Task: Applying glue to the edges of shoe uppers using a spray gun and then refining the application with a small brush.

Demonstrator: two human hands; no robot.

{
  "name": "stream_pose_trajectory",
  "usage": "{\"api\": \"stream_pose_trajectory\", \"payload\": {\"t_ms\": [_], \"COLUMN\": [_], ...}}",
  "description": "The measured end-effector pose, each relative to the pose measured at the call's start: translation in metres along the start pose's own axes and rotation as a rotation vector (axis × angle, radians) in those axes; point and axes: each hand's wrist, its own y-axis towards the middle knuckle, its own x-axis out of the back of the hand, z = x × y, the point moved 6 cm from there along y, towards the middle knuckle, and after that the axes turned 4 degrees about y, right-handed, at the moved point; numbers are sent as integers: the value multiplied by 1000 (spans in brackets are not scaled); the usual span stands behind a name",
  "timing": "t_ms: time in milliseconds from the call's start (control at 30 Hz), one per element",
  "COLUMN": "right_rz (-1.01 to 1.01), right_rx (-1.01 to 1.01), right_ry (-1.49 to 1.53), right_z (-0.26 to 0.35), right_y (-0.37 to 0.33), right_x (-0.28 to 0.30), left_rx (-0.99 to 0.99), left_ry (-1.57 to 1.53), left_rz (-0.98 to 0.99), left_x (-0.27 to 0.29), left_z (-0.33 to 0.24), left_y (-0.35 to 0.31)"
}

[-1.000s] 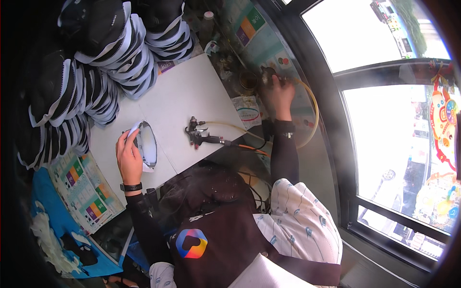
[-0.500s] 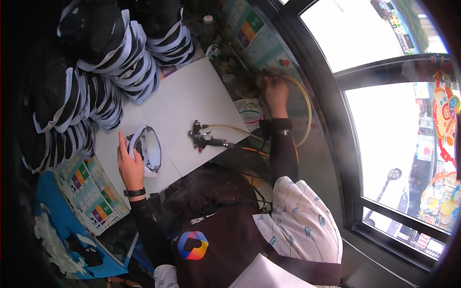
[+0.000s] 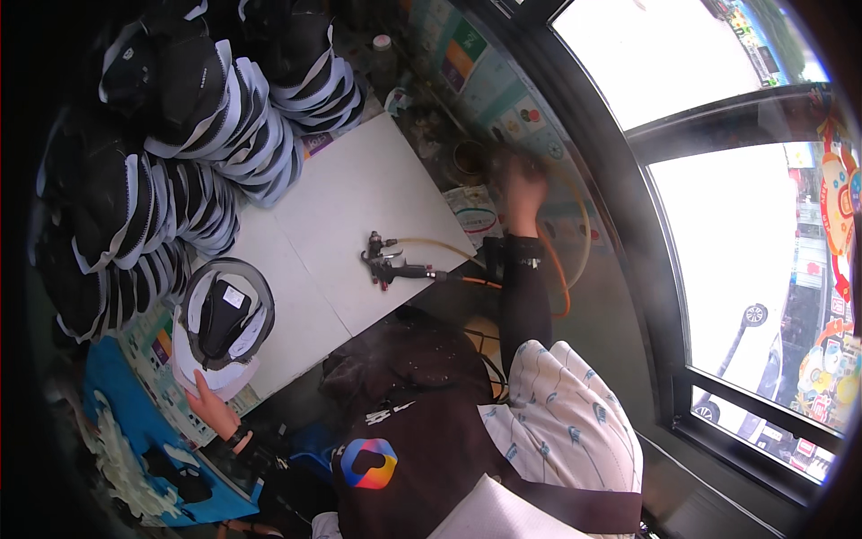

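Observation:
By its brim, my left hand [image 3: 214,411] grips a black and pale grey cap [image 3: 190,357]. The cap's open underside faces up, showing a dark lining and a white label, over the left end of the white board [image 3: 386,180]. Toward the window, my right hand [image 3: 523,190] reaches to a dark spot by the wall. Its fingers are blurred there, and what they touch cannot be made out. A yellowish hose [image 3: 584,216] curves beside that hand. Between the hands, a small spray gun [image 3: 400,269] with hoses lies on the board's right side.
Stacks of black caps with pale edges [image 3: 260,135] crowd the board's left and back. A round dark container [image 3: 467,157] and a bottle [image 3: 383,56] stand beyond it. Below left is a blue printed bag-like item [image 3: 135,395]; the window frame [image 3: 628,180] rises at right.
The cap has turned to show its open inside and shifted left and nearer. My left hand has moved down from beside it to its brim. My right hand stays by the wall, now more blurred.

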Motion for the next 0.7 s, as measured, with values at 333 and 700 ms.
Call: {"api": "stream_pose_trajectory", "payload": {"t_ms": [333, 700], "right_rz": [-34, -412], "right_rx": [-519, 194], "right_ry": [1224, 664], "right_z": [80, 249], "right_y": [-104, -142], "right_x": [43, 3], "left_rx": [303, 524], "left_ry": [-885, -875], "left_rz": [-35, 23], "left_x": [-15, -18], "left_z": [205, 261], "left_y": [5, -4]}}
